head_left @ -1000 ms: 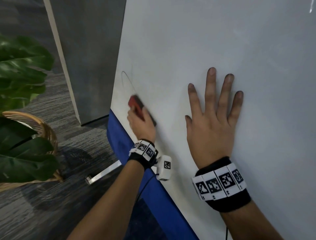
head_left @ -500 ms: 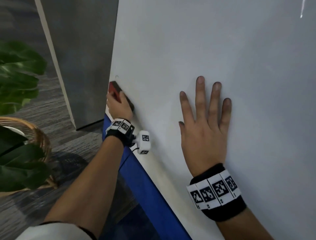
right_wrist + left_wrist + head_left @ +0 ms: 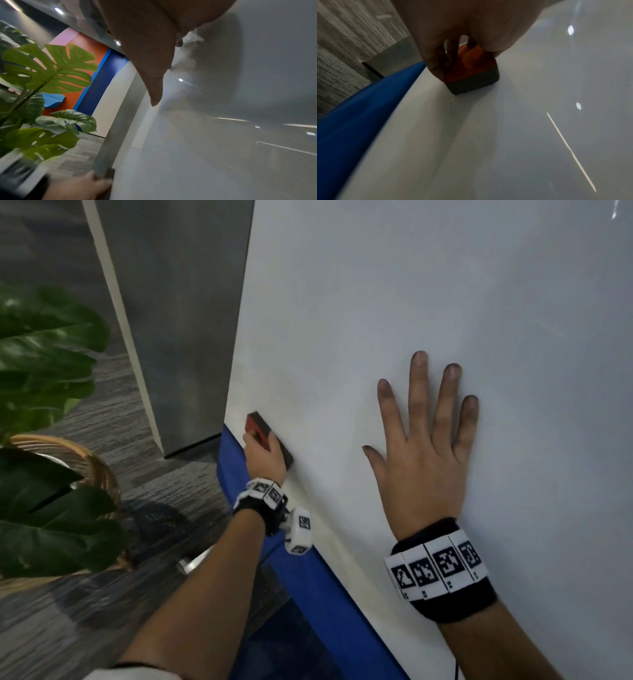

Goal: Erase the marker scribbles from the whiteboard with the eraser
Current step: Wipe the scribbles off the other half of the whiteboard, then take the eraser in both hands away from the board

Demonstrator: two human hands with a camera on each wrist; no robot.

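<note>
Down near the lower left corner of the whiteboard point(image 3: 376, 302), the left hand point(image 3: 265, 457) grips the eraser point(image 3: 260, 428), fingers and thumb curled round its red body while its dark felt face lies flat against the white surface – the left wrist view shows the felt touching the board just beside the blue edge strip point(image 3: 359, 115). To the right of the eraser, well apart from it, the right hand point(image 3: 423, 453) lies flat on the whiteboard with all fingers straight and spread, holding nothing; its fingertips point(image 3: 419, 359) look darkened. Both wrists carry black bands with white coded tags, and a small white tagged block hangs just below the left wrist. No clear marker line shows around the eraser – only a faint greyish smudge above it. Left of the whiteboard stands a grey panel point(image 3: 178, 320) with a pale edge, and farther left again a large-leaved green plant point(image 3: 44, 354) sits in a woven basket point(image 3: 99, 474) on the grey carpet floor point(image 3: 85, 621).
</note>
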